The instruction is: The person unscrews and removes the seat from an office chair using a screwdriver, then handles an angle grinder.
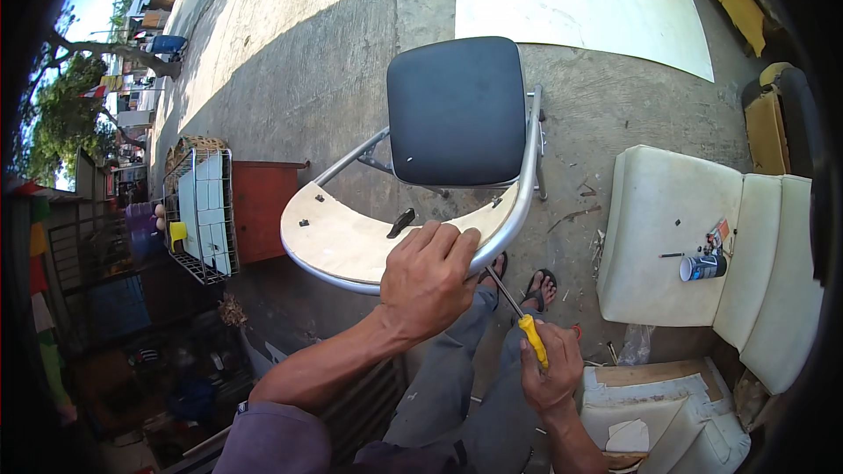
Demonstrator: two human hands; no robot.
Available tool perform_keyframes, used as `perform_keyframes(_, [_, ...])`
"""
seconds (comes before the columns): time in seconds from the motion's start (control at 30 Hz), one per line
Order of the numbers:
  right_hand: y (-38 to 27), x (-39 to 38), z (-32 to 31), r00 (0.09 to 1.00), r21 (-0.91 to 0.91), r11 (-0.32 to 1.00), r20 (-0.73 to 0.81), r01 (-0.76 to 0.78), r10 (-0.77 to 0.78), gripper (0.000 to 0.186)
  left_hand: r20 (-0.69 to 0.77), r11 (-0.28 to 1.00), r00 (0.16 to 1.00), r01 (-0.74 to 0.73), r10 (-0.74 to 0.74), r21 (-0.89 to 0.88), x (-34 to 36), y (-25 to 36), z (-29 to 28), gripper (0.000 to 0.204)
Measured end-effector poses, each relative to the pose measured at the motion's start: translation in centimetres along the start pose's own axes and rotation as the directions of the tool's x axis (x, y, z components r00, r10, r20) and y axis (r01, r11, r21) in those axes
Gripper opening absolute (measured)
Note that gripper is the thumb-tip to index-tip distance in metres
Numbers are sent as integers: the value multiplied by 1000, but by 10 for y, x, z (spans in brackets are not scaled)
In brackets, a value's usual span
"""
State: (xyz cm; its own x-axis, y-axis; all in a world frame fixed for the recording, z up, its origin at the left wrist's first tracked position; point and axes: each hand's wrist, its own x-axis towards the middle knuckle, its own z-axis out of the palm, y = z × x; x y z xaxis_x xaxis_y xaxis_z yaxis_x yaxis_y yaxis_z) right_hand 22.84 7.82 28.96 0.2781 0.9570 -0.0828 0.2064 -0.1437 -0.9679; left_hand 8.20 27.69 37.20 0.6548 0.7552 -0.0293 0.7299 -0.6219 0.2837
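Observation:
A metal-framed chair with a dark padded seat (pixel 454 110) has a curved pale wooden board (pixel 347 241) inside its tubular rim (pixel 527 195). Small dark fittings (pixel 305 223) and a black clip-like piece (pixel 400 224) sit on the board. My left hand (pixel 428 276) grips the board's near edge, fingers curled over it. My right hand (pixel 549 369) holds a screwdriver with a yellow handle (pixel 533 341), its shaft angled up to the rim's underside below my left fingers; the tip is hard to make out.
A cream cushioned seat (pixel 659 175) at right carries a printed can (pixel 702 268) and small items. Another cream piece (pixel 637 399) lies lower right. A white sheet (pixel 580 0) is on the concrete ahead. A red cabinet (pixel 263 211) and wire rack (pixel 211 254) stand left. My sandaled feet are below.

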Motion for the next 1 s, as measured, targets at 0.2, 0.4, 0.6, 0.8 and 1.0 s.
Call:
perform_keyframes(0.2, [-6,9,-16,643,640,199,598,-743,479,23,9,1000,1000,10,-10,10,-1,-2,2,41])
perform_keyframes(0.4, [-9,2,-4,789,435,659,357,-614,500,28,5,1000,1000,15,-15,-6,-3,-2,3,39])
perform_keyframes(0.6, [-30,8,-12,708,660,327,462,-677,534,30,91,993,993,81,-73,-82,-5,-5,-3,55])
perform_keyframes(0.8, [-10,3,-18,820,532,625,333,-571,466,33,40,978,990,137,-132,-159,-9,-5,-5,82])
perform_keyframes(1.0, [-10,0,-10,842,504,674,337,-539,421,33,-1,980,996,89,-91,-179,-8,-9,-3,81])
